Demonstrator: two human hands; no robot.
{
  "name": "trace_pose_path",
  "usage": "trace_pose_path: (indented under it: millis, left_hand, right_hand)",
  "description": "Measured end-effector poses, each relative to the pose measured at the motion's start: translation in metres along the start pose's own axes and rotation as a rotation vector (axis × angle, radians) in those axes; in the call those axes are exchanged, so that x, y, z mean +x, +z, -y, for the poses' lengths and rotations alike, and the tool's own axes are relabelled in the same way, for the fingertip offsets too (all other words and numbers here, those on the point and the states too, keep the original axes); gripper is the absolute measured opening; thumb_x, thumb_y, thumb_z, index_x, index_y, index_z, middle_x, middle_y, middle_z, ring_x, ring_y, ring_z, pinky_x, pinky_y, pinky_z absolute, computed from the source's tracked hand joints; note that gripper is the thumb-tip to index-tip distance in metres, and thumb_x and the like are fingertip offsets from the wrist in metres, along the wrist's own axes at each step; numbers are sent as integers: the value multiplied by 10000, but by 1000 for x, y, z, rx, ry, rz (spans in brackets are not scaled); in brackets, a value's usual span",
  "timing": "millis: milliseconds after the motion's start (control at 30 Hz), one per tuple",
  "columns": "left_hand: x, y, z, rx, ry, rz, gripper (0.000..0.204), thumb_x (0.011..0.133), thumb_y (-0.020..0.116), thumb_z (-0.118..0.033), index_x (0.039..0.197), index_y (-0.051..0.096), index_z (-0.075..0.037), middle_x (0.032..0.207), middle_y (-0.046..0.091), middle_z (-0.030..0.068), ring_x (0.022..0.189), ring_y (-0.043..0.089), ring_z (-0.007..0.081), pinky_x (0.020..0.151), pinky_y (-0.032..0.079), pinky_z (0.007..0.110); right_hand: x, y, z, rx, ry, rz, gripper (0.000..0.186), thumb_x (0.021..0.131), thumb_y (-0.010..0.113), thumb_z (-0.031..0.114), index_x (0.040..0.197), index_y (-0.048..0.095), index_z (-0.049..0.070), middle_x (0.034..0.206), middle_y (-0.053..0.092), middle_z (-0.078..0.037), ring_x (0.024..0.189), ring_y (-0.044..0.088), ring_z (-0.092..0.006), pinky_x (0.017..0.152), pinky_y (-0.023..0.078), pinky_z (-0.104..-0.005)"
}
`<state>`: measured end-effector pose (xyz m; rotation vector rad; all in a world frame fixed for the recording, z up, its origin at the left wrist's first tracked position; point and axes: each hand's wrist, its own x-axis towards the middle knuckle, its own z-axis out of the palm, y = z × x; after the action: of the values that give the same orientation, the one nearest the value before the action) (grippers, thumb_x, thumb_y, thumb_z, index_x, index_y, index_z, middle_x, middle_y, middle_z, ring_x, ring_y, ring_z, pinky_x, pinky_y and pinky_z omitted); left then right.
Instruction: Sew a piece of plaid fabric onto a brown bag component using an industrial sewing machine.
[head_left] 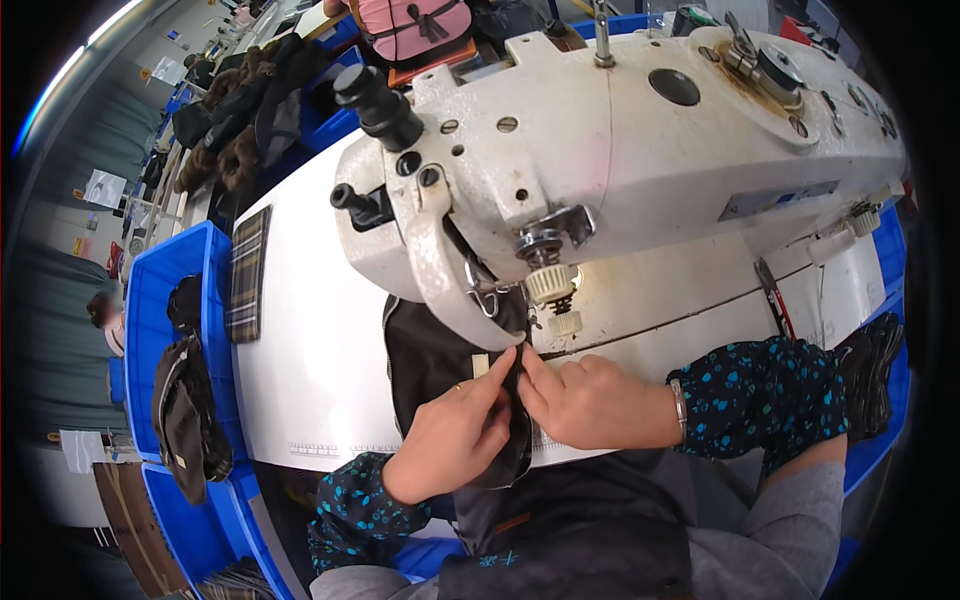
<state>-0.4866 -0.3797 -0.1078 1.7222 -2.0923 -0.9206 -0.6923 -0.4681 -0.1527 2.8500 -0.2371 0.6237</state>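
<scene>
A dark brown cloth piece (432, 345) with a zipper along its left edge lies under the head of a white sewing machine (640, 130). A small pale tag (480, 365) shows on the cloth. My left hand (455, 435) rests on it, index finger stretched toward the needle area and the other fingers bent over the fabric. From the right, my right hand (600, 405) grips the cloth's right edge, its fingers bent and fingertips close to the left index finger. The needle and presser foot are mostly hidden behind the machine's curved white guard (440, 275).
Left of the white table (300, 390) stands a blue bin (215, 340) with dark garments (188, 410) over its rim. A folded plaid cloth (248, 275) lies at the table's left edge. Red-handled snips (775, 300) lie right. A person in pink (415, 25) sits beyond.
</scene>
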Motion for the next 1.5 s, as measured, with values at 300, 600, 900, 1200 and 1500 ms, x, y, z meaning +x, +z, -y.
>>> trace_pose_path:
  millis: [300, 600, 900, 1200, 1500]
  left_hand:
    - [-6, 4, -14, 45, 4, -103, 556, 927, 572, -74, 1474, 492, -8, 862, 602, 130, 733, 621, 329, 682, 523, 390]
    - [-5, -9, -9, 313, 66, -313, 308, 863, 670, -125, 1158, 751, -87, 798, 586, 66, 731, 623, 276, 628, 512, 407]
    - [-32, -19, 23, 14, -559, -520, 602, 936, 728, -121, 1458, 450, -6, 817, 625, 73, 681, 563, 155, 666, 476, 275]
    - [-37, -16, 17, 429, -457, -512, 608, 865, 775, -116, 1422, 536, -67, 1083, 663, 126, 928, 629, 300, 836, 490, 353]
    - [-17, 36, -13, 483, 98, -266, 526, 809, 646, -57, 1335, 638, -69, 1432, 569, 89, 1345, 509, 326, 1103, 365, 479]
  right_hand:
    - [-4, -4, 3, 244, -54, 75, 218, 862, 589, 181, 943, 639, -15, 1115, 669, -362, 464, 571, -127, 439, 458, -268]
    - [0, -9, 2, 204, -133, -50, 316, 891, 555, 213, 1111, 670, 19, 1004, 711, -315, 507, 593, -125, 443, 430, -250]
    - [-4, 1, 6, 149, -185, -50, 196, 765, 588, 228, 787, 657, 46, 966, 737, -208, 512, 516, -97, 452, 367, -242]
    - [-4, -4, 7, 138, -196, -42, 214, 765, 598, 226, 803, 666, 27, 960, 741, -232, 482, 501, -96, 449, 366, -240]
    - [-10, -16, 21, 55, -182, -39, 200, 793, 605, 213, 705, 642, 36, 904, 738, -268, 510, 559, -135, 455, 344, -247]
